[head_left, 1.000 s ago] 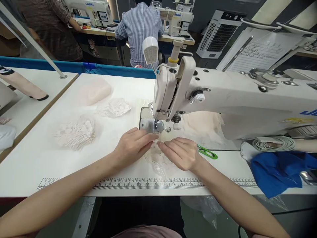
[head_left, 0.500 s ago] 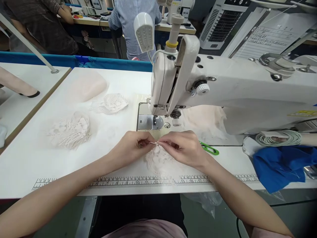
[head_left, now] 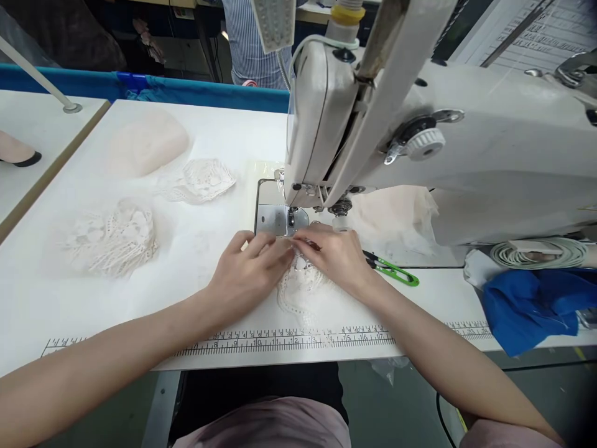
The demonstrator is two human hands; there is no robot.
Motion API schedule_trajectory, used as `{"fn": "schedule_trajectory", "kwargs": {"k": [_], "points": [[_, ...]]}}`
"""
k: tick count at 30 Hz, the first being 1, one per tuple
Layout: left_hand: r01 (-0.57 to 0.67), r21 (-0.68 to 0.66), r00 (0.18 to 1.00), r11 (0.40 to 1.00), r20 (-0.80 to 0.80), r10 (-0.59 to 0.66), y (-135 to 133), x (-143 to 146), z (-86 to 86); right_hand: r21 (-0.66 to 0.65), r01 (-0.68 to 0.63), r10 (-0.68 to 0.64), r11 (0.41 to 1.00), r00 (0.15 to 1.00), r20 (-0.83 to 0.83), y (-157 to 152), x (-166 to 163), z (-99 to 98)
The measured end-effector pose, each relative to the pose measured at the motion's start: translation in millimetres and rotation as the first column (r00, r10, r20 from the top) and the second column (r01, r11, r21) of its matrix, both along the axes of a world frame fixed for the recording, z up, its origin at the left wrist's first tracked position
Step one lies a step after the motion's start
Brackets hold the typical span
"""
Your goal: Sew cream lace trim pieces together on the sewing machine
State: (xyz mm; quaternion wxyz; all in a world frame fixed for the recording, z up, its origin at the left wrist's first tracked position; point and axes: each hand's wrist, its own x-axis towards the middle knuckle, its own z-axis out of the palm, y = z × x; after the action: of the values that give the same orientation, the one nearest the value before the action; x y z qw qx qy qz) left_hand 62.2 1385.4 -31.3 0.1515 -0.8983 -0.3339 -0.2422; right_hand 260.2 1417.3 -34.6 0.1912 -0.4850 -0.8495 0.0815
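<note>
Both hands press a white lace piece [head_left: 303, 289] flat on the table [head_left: 200, 242], just before the sewing machine's [head_left: 420, 143] needle plate [head_left: 275, 219]. The left hand [head_left: 249, 274] and right hand [head_left: 333, 255] meet fingertip to fingertip, pinching its far edge. Green thread snips [head_left: 392, 270] lie just right of the right hand.

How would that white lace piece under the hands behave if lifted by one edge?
Probably floppy: the lace piece lies flat and rumpled on the table, following its surface. Likely very light, since it looks thin and full of holes. It may snag, as its open pattern could catch on things.
</note>
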Motion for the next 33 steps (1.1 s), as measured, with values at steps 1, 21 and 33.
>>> {"fn": "schedule_trajectory", "kwargs": {"k": [1,21,33], "points": [[-0.001,0.022,0.999,1.000,-0.043,0.002,-3.1,0.5,0.5,0.054,0.000,-0.002,0.999,0.999,0.040,-0.3,0.7,-0.1],[-0.062,-0.076,0.996,0.995,-0.066,0.057,0.0,2.2,-1.7,0.322,-0.030,-0.089,0.946,0.934,0.346,-8.7,4.3,3.7],[-0.107,-0.069,0.991,0.992,-0.083,0.101,4.5,7.3,-0.8,0.335,-0.002,-0.117,0.942,0.936,0.333,-1.8,4.2,1.9]]}}
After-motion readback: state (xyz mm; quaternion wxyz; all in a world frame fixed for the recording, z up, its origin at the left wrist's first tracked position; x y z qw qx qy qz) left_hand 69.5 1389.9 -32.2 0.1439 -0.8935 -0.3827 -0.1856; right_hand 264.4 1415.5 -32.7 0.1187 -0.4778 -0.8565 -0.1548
